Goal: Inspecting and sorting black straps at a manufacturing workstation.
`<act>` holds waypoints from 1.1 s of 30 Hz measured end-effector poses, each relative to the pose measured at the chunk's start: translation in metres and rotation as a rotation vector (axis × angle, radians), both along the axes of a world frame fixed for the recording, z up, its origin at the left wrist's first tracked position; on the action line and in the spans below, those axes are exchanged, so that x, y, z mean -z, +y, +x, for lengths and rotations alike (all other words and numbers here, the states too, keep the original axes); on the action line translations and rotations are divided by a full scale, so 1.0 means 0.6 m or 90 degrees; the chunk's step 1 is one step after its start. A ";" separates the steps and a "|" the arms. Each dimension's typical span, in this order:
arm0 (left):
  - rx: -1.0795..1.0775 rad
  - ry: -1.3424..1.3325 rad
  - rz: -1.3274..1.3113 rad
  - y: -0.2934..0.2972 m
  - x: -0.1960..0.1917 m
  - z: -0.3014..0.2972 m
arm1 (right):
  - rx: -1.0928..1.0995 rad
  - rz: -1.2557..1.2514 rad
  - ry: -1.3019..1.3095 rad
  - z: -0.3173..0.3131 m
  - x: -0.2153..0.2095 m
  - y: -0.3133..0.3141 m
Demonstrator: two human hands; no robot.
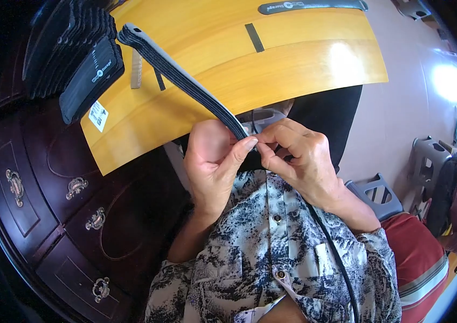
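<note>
A long stack of black and grey fabric straps (185,81) slants from above the table down to my hands, its layers pressed flat together. My left hand (212,161) grips the near end of this stack between thumb and fingers. At the same end, my right hand (296,156) is closed in a pinch, its fingertips meeting the left thumb. Exactly what lies between the right fingertips is mostly hidden. A thin dark loop (253,121) shows just above them.
On the yellow wooden table (314,59) lie a grey strap (314,6), a short dark strip (254,37) and a brown strip (136,69). Piled black straps (91,75) stand at the left edge. Dark drawers (40,188) are at left, a grey stool (376,194) at right.
</note>
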State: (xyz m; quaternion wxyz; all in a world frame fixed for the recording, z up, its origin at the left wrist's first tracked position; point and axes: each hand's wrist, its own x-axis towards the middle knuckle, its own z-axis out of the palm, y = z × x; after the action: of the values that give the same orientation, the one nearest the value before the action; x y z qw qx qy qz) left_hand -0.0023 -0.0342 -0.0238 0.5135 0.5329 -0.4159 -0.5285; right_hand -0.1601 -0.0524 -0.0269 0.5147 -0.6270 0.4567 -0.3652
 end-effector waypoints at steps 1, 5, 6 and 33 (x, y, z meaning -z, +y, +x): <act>0.001 0.000 0.000 0.000 -0.001 0.000 | 0.007 -0.035 0.025 0.002 0.001 0.000; 0.005 -0.031 0.002 -0.001 -0.002 0.000 | 0.013 -0.122 0.108 0.005 0.002 0.003; 0.013 -0.041 0.006 -0.002 -0.002 0.001 | 0.014 -0.123 0.108 0.005 0.004 0.000; 0.060 0.095 0.094 0.021 -0.019 0.017 | -0.189 -0.247 0.108 0.007 -0.016 -0.048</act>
State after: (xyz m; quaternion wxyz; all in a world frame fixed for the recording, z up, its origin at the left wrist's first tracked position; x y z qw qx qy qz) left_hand 0.0078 -0.0216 -0.0121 0.4768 0.5086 -0.3610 -0.6194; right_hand -0.1558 -0.0812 -0.0173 0.3924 -0.8029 0.3225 -0.3122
